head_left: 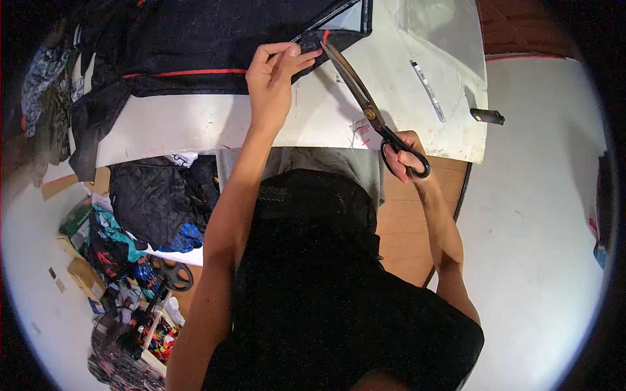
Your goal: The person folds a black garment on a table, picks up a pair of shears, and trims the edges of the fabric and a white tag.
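Note:
Large black-handled scissors (365,107) are in my right hand (405,156), with fingers through the handle loops. The long blades point up and left, their tips at the edge of a black garment (189,39) with red piping. Near those tips, my left hand (274,75) pinches the garment's edge between thumb and fingers. A short red strip (325,37) shows on the cloth right beside the blade tips. The garment is spread over the white table (195,124); part of it hangs past the left front corner.
A pen (428,91) lies on the table right of the scissors, and a small black object (487,116) sits at the right edge. Dark cloth (160,202) is heaped below the table. A crate (156,335) of colourful small items stands lower left.

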The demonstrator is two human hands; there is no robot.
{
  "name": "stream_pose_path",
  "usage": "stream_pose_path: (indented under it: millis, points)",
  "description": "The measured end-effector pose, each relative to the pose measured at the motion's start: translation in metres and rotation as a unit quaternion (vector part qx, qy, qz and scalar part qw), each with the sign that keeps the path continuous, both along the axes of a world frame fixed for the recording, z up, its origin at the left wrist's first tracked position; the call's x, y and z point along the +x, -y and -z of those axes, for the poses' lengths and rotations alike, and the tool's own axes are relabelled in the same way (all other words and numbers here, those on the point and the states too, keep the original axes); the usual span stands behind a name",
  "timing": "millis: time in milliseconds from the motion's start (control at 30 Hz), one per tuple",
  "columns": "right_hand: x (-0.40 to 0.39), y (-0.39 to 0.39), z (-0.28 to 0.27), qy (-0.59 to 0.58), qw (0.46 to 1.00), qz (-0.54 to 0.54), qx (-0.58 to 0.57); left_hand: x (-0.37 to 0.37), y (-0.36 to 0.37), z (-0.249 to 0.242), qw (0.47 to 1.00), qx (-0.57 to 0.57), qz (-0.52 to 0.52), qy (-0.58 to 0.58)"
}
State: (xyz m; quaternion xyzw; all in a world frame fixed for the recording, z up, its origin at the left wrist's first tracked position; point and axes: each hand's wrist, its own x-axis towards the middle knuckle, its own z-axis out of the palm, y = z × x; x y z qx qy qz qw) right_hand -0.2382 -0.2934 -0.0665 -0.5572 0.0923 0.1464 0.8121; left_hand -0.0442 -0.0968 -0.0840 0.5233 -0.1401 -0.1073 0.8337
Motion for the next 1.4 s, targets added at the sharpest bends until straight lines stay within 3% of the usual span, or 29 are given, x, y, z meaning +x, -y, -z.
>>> stream_pose_path:
  millis: [800, 1200, 1400]
  points:
    - [0.0, -0.002, -0.003, -0.003, 1.0, -0.003, -0.03, 0.0, -0.002, 0.0, 1.0, 0.01, -0.007, -0.008]
    - [0.004, -0.002, -0.005, 0.007, 0.999, -0.029, -0.04, 0.0, -0.004, 0.0, 0.982, -0.134, 0.019, -0.133]
    - [0.008, -0.004, -0.016, -0.011, 0.997, -0.04, -0.066, 0.008, -0.007, 0.008, 0.939, -0.21, 0.039, -0.268]
